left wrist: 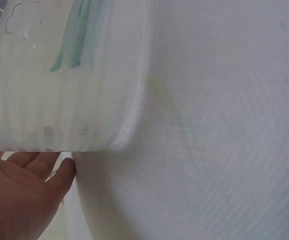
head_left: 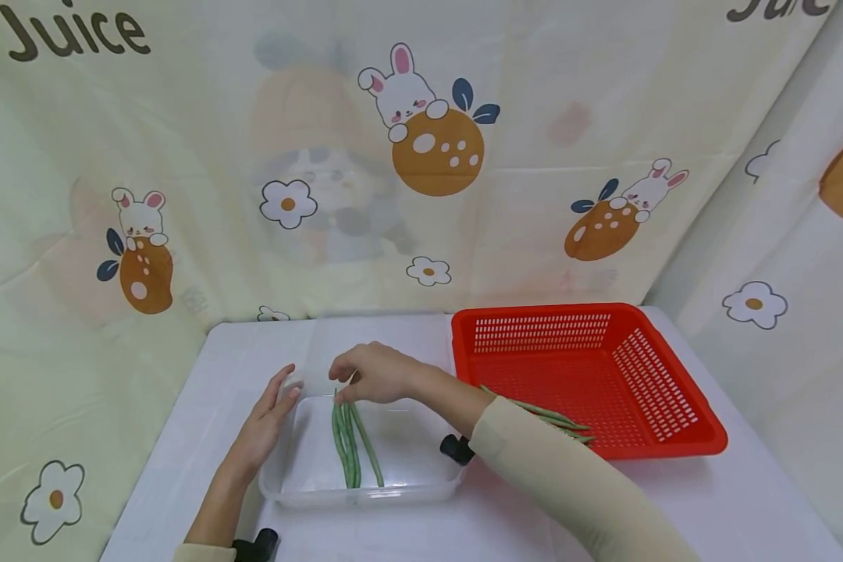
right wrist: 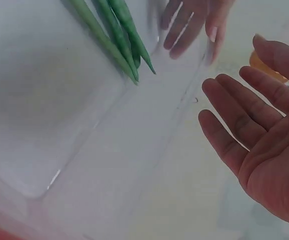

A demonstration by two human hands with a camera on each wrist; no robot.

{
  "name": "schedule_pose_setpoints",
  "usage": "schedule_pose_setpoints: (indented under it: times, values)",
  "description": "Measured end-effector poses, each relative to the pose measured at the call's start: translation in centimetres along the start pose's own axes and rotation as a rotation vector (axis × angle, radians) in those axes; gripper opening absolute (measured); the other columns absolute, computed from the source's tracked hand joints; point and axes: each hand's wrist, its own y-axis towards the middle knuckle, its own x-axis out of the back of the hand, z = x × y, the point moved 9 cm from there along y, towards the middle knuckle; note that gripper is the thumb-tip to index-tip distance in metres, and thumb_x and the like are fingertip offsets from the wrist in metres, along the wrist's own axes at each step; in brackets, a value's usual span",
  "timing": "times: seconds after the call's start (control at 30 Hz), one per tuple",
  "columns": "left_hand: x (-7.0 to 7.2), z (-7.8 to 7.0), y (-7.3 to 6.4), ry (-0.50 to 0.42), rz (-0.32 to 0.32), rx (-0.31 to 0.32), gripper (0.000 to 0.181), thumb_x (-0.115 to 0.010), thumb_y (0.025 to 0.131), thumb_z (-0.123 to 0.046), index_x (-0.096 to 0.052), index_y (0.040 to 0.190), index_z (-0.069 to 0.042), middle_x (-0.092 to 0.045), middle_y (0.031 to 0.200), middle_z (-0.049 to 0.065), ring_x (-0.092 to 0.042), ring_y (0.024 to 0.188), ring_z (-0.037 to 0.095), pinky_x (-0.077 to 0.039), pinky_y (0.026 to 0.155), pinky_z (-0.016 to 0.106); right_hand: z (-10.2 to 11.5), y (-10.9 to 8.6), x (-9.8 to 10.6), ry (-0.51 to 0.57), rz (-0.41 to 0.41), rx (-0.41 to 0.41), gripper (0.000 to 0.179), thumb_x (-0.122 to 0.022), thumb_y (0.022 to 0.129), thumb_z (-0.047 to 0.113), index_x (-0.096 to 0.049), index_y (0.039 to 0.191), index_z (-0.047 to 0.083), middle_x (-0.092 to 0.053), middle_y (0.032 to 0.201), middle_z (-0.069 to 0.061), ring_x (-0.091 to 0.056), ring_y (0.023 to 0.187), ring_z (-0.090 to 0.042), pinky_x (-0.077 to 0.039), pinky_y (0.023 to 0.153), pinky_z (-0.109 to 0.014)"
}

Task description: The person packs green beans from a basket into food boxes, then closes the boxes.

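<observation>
Several green beans [head_left: 351, 449] lie lengthwise in a clear plastic container [head_left: 365, 495], close together, with one slanting apart. My right hand [head_left: 379, 373] is over the container's far edge, just by the beans' upper ends. In the right wrist view the fingers of that hand [right wrist: 269, 135] are spread and loosely bent, apart from the beans [right wrist: 117, 40], holding nothing. At the container's left side is my left hand [head_left: 261, 429], its fingers extended. The left wrist view shows this hand [left wrist: 22, 195] beside the container's outer wall [left wrist: 84, 120]; some fingertips are hidden behind it.
Right of the container stands a red perforated basket [head_left: 660, 449]. More green beans [head_left: 551, 417] lie in it, partly hidden by my right forearm. A white cloth covers the table [head_left: 232, 367], and a printed curtain [head_left: 309, 273] hangs behind it.
</observation>
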Motion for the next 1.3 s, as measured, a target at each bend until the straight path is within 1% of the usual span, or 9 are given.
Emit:
schedule_pose_setpoints:
  times: [0.2, 0.37, 0.47, 0.63, 0.83, 1.03, 1.1, 1.23, 1.3]
  values:
    - [0.1, 0.1, 0.1, 0.004, -0.002, -0.006, 0.060, -0.039, 0.113, -0.043, -0.018, 0.166, -0.026, -0.014, 0.175, 0.012, -0.004, 0.163, 0.037, -0.008, 0.126, 0.069, -0.7, -1.3, 1.9, 0.006, -0.036, -0.033, 0.033, -0.074, 0.098, 0.024, -0.071, 0.129, 0.013, -0.074, 0.125, -0.001, -0.070, 0.107, -0.014, -0.058, 0.089, -0.026]
    - [0.0, 0.1, 0.1, 0.004, 0.001, -0.016, 0.060, -0.039, 0.113, -0.042, -0.018, 0.166, -0.026, -0.014, 0.175, 0.013, -0.002, 0.163, 0.037, -0.007, 0.126, 0.068, -1.7, -2.4, 3.7, 0.013, -0.075, -0.053, 0.033, -0.073, 0.098, 0.024, -0.071, 0.129, 0.012, -0.074, 0.124, -0.003, -0.071, 0.108, -0.016, -0.058, 0.091, -0.029]
    - [0.0, 0.0, 0.0, 0.004, 0.000, -0.021, 0.060, -0.039, 0.113, -0.043, -0.018, 0.166, -0.026, -0.017, 0.174, 0.014, -0.002, 0.163, 0.037, -0.006, 0.126, 0.068, -2.5, -3.0, 4.7, 0.007, -0.100, -0.064, 0.032, -0.073, 0.098, 0.024, -0.071, 0.128, 0.012, -0.074, 0.124, -0.004, -0.071, 0.108, -0.017, -0.059, 0.092, -0.030]
    - [0.1, -0.1, 0.0, 0.005, -0.005, -0.024, 0.061, -0.040, 0.112, -0.045, -0.019, 0.166, -0.026, -0.018, 0.174, 0.014, -0.004, 0.163, 0.038, -0.007, 0.126, 0.069, -4.0, -4.0, 6.2, 0.015, -0.140, -0.090, 0.032, -0.073, 0.098, 0.023, -0.071, 0.128, 0.010, -0.072, 0.124, -0.007, -0.071, 0.108, -0.018, -0.060, 0.091, -0.030]
    - [0.0, -0.3, -0.1, 0.002, -0.003, -0.020, 0.061, -0.040, 0.112, -0.045, -0.018, 0.166, -0.026, -0.020, 0.173, 0.014, -0.004, 0.163, 0.038, -0.005, 0.126, 0.069, -6.4, -5.6, 7.8, 0.019, -0.190, -0.127, 0.032, -0.074, 0.098, 0.024, -0.071, 0.127, 0.011, -0.073, 0.123, -0.007, -0.071, 0.108, -0.020, -0.060, 0.091, -0.033]
    - [0.2, -0.5, -0.1, 0.001, -0.007, -0.028, 0.061, -0.040, 0.112, -0.046, -0.019, 0.166, -0.026, -0.019, 0.173, 0.014, -0.004, 0.163, 0.037, -0.006, 0.126, 0.069, -9.1, -7.6, 8.7, 0.039, -0.209, -0.205, 0.033, -0.073, 0.098, 0.025, -0.070, 0.127, 0.009, -0.072, 0.124, -0.010, -0.068, 0.112, -0.024, -0.060, 0.092, -0.037]
    - [0.0, -0.4, -0.1, -0.002, -0.008, -0.030, 0.061, -0.040, 0.112, -0.047, -0.019, 0.166, -0.026, -0.021, 0.173, 0.013, -0.005, 0.163, 0.037, -0.007, 0.126, 0.068, -10.1, -8.3, 8.8, 0.036, -0.210, -0.231, 0.034, -0.073, 0.098, 0.025, -0.069, 0.128, 0.008, -0.071, 0.126, -0.012, -0.067, 0.114, -0.026, -0.060, 0.093, -0.038]
    - [0.1, -0.3, 0.0, -0.003, -0.007, -0.029, 0.061, -0.039, 0.112, -0.047, -0.019, 0.166, -0.027, -0.026, 0.171, 0.013, -0.007, 0.163, 0.037, -0.007, 0.126, 0.068, -11.3, -9.0, 9.1, 0.015, -0.225, -0.257, 0.037, -0.073, 0.098, 0.025, -0.068, 0.130, 0.007, -0.071, 0.126, -0.011, -0.065, 0.116, -0.028, -0.059, 0.097, -0.041]
    - [0.2, -0.3, 0.0, -0.002, -0.006, -0.028, 0.061, -0.039, 0.112, -0.047, -0.019, 0.166, -0.027, -0.027, 0.171, 0.014, -0.008, 0.162, 0.037, -0.007, 0.126, 0.068, -11.7, -9.2, 9.3, 0.004, -0.236, -0.257, 0.039, -0.073, 0.098, 0.025, -0.068, 0.131, 0.007, -0.072, 0.124, -0.010, -0.065, 0.116, -0.028, -0.058, 0.098, -0.042]
